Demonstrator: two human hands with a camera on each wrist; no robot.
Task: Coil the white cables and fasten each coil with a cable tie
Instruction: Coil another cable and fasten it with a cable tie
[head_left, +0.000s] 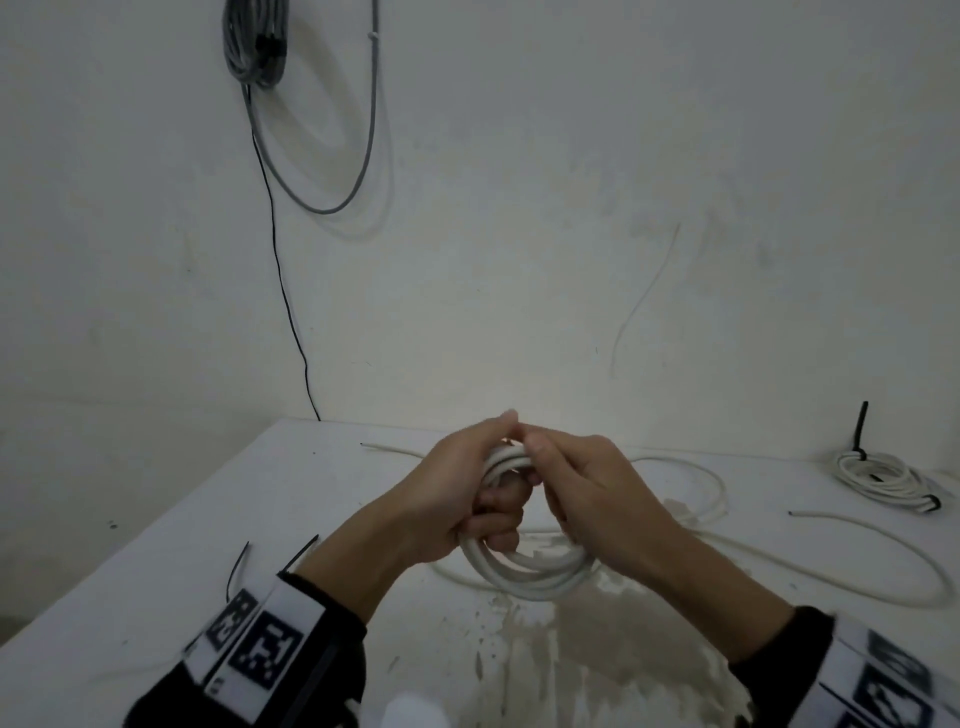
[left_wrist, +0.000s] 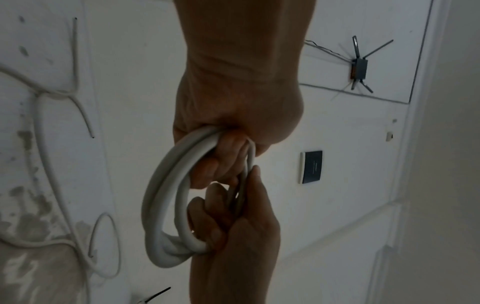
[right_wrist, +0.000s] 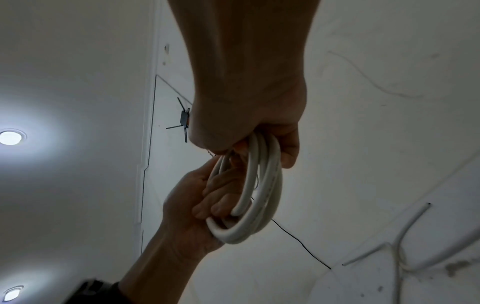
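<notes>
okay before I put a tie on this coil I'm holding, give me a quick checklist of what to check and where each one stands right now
1. Coil held by both hands: ok. The left hand and right hand both grip it above the table.
2. Loops gathered together: ok, they lie side by side in the wrist views.
3. Cable fully wound in: cannot tell, loose white cable lies behind the hands.
4. Free cable tie within reach: ok, black cable ties lie by the left wrist.
5. A hand free to take a tie: not ok.
6. Finished coil out of the way: ok, far right.
</notes>
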